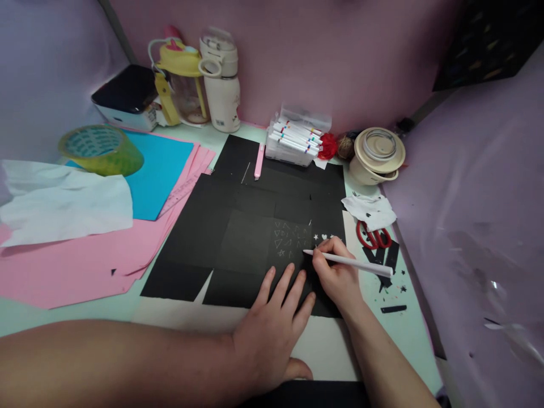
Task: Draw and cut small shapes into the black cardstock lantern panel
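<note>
My right hand (338, 275) is closed around a white pen (361, 264), its tip touching black paper (246, 238) on the desk. Small outlined triangles, stars and other shapes are drawn in pale lines just left of the tip. Beside the knuckles, white star and heart shapes (324, 237) show on the black surface. My left hand (276, 323) lies flat with fingers spread, pressing the near edge of the black paper. Under the black paper, a white sheet (327, 345) sticks out towards me.
A pink cutter (259, 162) lies on the black paper. Behind it stands a box of markers (293, 139). To the right are red scissors (374, 235), black scraps and a lidded bowl (376, 156). Left are pink sheets (80, 266), a tape roll (102, 150) and tissue (68, 201); bottles (223, 90) stand behind.
</note>
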`<action>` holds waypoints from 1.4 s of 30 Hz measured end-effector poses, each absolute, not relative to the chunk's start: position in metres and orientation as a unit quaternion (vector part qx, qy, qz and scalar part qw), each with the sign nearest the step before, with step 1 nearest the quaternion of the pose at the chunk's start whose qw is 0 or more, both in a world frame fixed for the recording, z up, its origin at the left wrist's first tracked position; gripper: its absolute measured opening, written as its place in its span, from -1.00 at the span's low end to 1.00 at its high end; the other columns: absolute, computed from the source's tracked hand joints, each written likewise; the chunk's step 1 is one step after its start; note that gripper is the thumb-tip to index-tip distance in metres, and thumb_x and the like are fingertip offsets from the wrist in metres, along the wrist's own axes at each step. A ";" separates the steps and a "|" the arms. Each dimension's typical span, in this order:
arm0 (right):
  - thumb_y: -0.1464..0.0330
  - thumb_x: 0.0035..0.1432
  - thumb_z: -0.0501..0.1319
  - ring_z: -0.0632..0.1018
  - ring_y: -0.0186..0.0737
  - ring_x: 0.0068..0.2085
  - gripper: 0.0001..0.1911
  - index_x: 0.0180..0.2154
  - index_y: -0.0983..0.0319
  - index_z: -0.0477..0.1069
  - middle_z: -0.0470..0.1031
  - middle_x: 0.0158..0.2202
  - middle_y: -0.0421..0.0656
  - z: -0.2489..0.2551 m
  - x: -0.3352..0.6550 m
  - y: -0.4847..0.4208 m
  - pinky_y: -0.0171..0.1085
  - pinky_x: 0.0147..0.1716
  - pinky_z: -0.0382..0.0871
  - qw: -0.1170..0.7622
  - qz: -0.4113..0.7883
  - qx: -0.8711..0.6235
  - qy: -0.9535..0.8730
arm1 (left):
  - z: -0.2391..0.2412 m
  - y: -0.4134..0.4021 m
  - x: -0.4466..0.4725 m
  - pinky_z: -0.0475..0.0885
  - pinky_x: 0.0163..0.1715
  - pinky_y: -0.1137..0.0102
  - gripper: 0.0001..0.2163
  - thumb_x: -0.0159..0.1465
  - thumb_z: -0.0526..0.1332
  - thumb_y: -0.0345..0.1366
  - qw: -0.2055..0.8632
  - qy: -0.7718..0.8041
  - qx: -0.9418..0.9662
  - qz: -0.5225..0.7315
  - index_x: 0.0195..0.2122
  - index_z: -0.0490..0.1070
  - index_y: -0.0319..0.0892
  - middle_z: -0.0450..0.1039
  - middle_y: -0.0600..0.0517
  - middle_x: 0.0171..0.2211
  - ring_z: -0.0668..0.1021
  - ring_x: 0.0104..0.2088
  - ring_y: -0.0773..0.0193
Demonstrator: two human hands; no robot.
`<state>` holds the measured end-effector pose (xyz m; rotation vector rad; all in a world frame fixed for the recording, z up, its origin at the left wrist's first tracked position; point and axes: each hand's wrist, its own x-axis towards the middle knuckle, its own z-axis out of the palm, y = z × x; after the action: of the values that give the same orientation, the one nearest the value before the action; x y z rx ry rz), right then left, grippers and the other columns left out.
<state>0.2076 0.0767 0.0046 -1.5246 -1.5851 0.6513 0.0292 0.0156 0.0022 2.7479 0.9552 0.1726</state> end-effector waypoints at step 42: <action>0.41 0.11 0.18 0.36 -0.30 -0.50 -0.77 -0.54 0.17 0.19 0.33 -0.57 -0.28 0.004 0.208 0.076 -0.31 -0.48 0.23 0.413 0.275 -0.604 -0.624 | 0.002 0.016 0.029 -0.40 0.26 -0.12 -0.09 0.15 0.01 0.35 0.117 0.326 0.936 0.065 0.32 0.07 -0.28 -0.18 -0.38 0.37 -0.18 0.37 -0.27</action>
<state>0.2079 0.0756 0.0043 -1.5180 -1.5687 0.6906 0.0290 0.0160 0.0018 2.7401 0.9549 0.1914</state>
